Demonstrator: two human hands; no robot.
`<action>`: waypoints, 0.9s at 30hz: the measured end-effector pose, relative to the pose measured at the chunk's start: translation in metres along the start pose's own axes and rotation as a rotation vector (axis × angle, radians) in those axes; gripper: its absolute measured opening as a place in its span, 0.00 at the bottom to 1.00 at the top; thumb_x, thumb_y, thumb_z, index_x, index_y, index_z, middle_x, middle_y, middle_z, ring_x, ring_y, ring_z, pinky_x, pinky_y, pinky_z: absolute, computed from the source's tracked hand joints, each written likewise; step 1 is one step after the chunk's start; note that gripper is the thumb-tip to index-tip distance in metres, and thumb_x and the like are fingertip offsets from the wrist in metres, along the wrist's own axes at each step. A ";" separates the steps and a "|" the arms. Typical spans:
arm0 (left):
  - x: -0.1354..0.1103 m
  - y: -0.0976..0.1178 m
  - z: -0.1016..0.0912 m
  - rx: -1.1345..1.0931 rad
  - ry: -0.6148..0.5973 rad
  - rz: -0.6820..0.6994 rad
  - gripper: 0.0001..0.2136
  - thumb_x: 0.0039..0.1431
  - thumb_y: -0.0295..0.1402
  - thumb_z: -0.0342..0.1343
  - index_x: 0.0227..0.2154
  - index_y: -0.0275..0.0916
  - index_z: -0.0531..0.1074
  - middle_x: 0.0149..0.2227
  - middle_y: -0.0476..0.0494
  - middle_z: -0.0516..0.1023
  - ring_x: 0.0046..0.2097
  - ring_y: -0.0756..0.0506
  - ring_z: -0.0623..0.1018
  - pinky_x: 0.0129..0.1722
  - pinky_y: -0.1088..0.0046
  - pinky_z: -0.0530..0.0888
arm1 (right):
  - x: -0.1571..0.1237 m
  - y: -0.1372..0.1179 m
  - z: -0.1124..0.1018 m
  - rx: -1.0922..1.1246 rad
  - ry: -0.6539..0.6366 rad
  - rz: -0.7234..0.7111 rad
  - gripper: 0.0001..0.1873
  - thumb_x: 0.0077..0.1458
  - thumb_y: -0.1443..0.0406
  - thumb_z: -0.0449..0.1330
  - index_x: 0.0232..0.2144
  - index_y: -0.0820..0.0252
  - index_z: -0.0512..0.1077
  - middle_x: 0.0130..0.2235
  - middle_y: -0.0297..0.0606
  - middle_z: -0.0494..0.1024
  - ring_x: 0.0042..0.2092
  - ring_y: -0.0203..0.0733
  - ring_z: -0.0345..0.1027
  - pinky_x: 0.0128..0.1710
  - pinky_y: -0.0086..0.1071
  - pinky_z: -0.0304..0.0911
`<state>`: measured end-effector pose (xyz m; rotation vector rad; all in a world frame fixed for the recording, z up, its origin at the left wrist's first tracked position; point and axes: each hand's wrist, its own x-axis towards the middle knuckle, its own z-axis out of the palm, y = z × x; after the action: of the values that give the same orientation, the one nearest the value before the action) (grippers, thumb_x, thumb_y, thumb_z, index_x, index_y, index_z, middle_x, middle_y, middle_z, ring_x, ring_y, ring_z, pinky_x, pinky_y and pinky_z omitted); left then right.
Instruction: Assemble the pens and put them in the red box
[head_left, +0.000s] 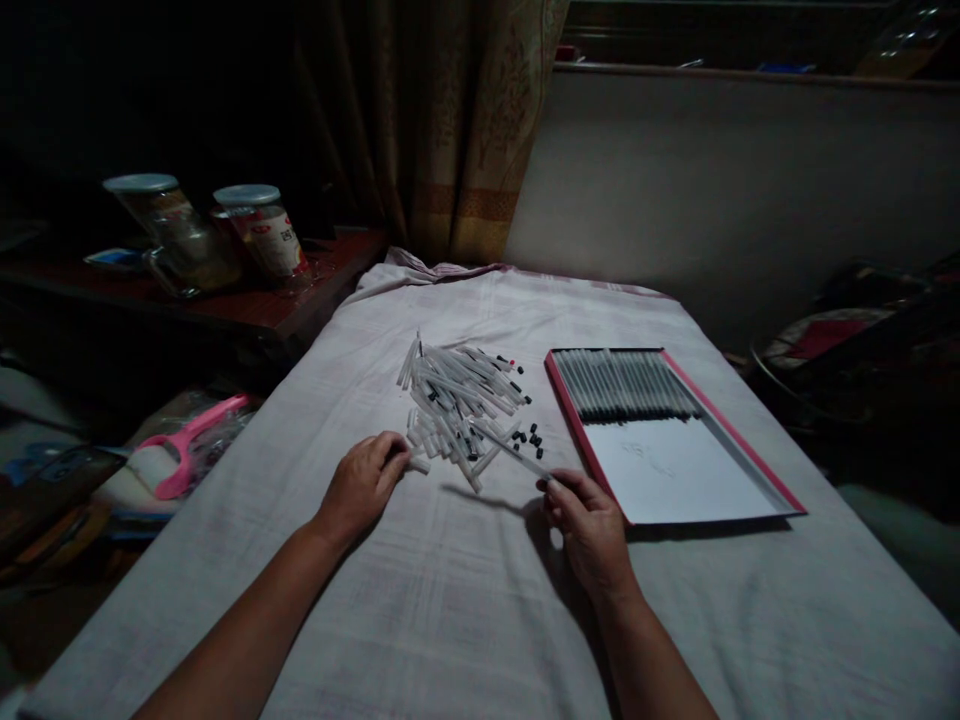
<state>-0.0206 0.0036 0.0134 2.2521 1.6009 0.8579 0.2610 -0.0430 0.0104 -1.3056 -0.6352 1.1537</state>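
Dim light leaves the upper left nearly black and the cloth (435,610) softly shadowed.

pen tubes (450,385), centre: smooth translucent plastic | bedsheet-like cover (420,620): matt cloth | tabletop (341,258), upper left: glossy, wood-like

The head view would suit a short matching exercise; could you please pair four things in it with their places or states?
Things:
1. right hand
2. open box
3. loose pile of pens
4. pink plastic item

Places or states:
A. heaped on the pale cloth
B. off to the left, beyond the cloth's edge
C. gripping a single slender pen
D. holding a neat row of pens

Pairs: 1-C, 2-D, 3-A, 4-B.
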 end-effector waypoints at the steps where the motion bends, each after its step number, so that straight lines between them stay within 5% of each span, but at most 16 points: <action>1: -0.003 0.001 0.001 -0.070 0.005 -0.022 0.08 0.65 0.38 0.50 0.37 0.41 0.71 0.34 0.46 0.79 0.36 0.45 0.78 0.39 0.67 0.75 | -0.002 0.001 0.000 -0.052 -0.034 -0.012 0.19 0.34 0.55 0.74 0.27 0.61 0.77 0.24 0.37 0.78 0.21 0.33 0.64 0.18 0.26 0.60; 5: -0.008 0.005 0.005 -0.300 0.025 -0.062 0.11 0.64 0.37 0.52 0.45 0.40 0.73 0.42 0.43 0.80 0.43 0.45 0.80 0.43 0.69 0.76 | -0.006 0.000 0.003 -0.204 -0.157 -0.017 0.17 0.36 0.55 0.73 0.26 0.61 0.78 0.18 0.33 0.73 0.19 0.34 0.62 0.17 0.27 0.59; 10: -0.006 0.009 0.006 -0.390 0.002 -0.012 0.10 0.64 0.36 0.52 0.41 0.40 0.76 0.40 0.43 0.79 0.43 0.46 0.79 0.45 0.69 0.76 | -0.009 -0.004 0.006 -0.263 -0.200 -0.022 0.17 0.37 0.55 0.72 0.26 0.61 0.78 0.20 0.35 0.75 0.21 0.35 0.64 0.19 0.27 0.59; 21: -0.009 0.011 0.005 -0.259 -0.013 0.142 0.09 0.65 0.32 0.52 0.44 0.41 0.75 0.42 0.42 0.77 0.45 0.46 0.78 0.46 0.71 0.75 | -0.008 -0.001 0.005 -0.369 -0.244 -0.091 0.13 0.43 0.57 0.68 0.27 0.60 0.78 0.23 0.36 0.76 0.24 0.37 0.66 0.22 0.29 0.61; 27: -0.013 0.017 0.003 -0.163 -0.079 0.233 0.09 0.65 0.32 0.52 0.44 0.41 0.75 0.40 0.43 0.79 0.42 0.46 0.79 0.43 0.70 0.76 | -0.006 -0.002 -0.002 -0.514 -0.332 -0.151 0.13 0.49 0.57 0.65 0.33 0.60 0.81 0.30 0.41 0.81 0.31 0.43 0.74 0.32 0.35 0.70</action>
<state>-0.0081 -0.0139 0.0161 2.3524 1.2049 0.9073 0.2613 -0.0494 0.0137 -1.4669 -1.3188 1.1310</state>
